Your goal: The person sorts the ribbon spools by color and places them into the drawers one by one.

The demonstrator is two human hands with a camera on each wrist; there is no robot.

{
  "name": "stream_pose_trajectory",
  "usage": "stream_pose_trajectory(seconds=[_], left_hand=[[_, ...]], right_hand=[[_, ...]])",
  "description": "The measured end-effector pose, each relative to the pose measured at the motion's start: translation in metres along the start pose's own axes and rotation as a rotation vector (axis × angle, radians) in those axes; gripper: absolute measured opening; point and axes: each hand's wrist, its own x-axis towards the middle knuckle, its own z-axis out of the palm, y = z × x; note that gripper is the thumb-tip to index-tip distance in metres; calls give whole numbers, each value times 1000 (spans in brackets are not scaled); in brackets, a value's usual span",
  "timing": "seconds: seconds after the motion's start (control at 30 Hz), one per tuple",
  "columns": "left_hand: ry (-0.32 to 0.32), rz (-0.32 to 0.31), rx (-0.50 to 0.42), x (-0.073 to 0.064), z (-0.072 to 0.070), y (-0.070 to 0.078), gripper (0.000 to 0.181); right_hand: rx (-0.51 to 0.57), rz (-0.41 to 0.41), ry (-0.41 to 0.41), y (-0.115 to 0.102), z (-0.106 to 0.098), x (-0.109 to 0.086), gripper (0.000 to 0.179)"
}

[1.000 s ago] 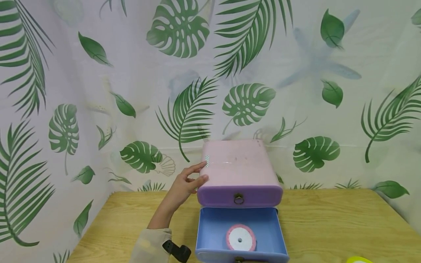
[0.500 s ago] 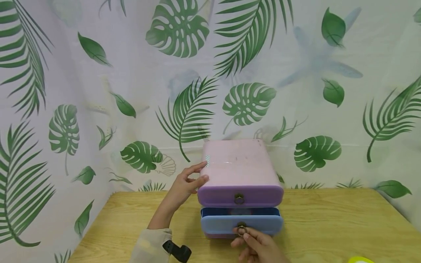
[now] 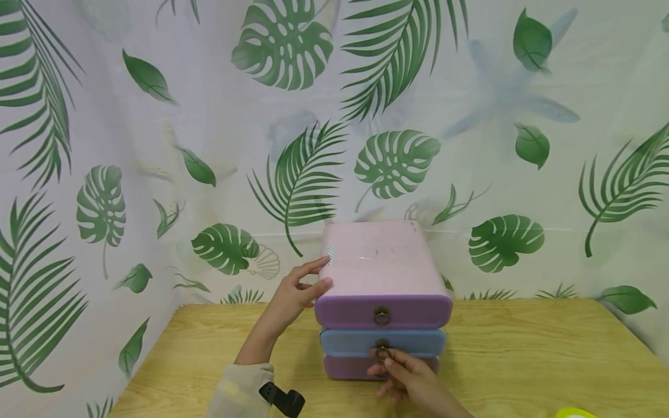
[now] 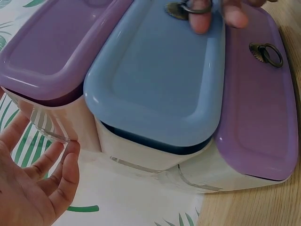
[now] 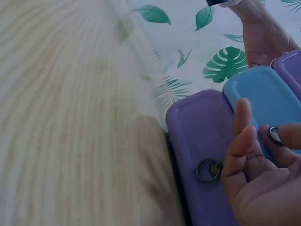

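Note:
A small pink chest of drawers point(image 3: 378, 258) has a purple drawer point(image 3: 345, 312) on top, a blue drawer point(image 3: 347, 343) in the middle and a purple bottom drawer point(image 3: 345, 367). My right hand point(image 3: 410, 380) pinches the ring pull point(image 3: 383, 353) of the blue drawer between thumb and index finger, its other fingers spread loosely below. In the left wrist view a narrow dark gap shows behind the blue front point(image 4: 155, 75). My left hand point(image 3: 295, 293) rests with its fingers against the chest's upper left side, also seen as a hand point(image 4: 44, 181) in the left wrist view.
The chest stands on a wood-grain table point(image 3: 522, 354), close to a leaf-printed curtain point(image 3: 397, 104). A yellow-rimmed thing point(image 3: 574, 413) shows partly at the bottom right edge. A ring pull point(image 5: 207, 170) hangs on the bottom drawer.
The blue drawer, pulled out with a pink-and-white round thing inside, has slid in almost flush. My right hand has come into view on its ring and moved forward. The left hand has stayed still.

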Motion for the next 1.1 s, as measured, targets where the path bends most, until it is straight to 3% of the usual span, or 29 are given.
stream_pose_trajectory(seconds=[0.37, 0.53, 0.7, 0.87, 1.0, 1.1], left_hand=[[2, 8, 3, 0, -3, 1, 51], [-11, 13, -8, 0, -2, 1, 51], [-19, 14, -24, 1, 2, 0, 51], [-11, 12, -27, 0, 3, 1, 50], [-14, 15, -21, 1, 3, 2, 50], [-15, 16, -17, 1, 3, 2, 50]], right_hand=[[-284, 115, 54, 23, -26, -12, 49], [-248, 146, 7, 28, -23, -5, 46], [-219, 125, -27, 30, -13, 4, 40], [-238, 107, 3, 31, -7, 8, 38], [-278, 149, 29, 33, -5, 5, 35], [-307, 130, 5, 35, -5, -1, 34]])
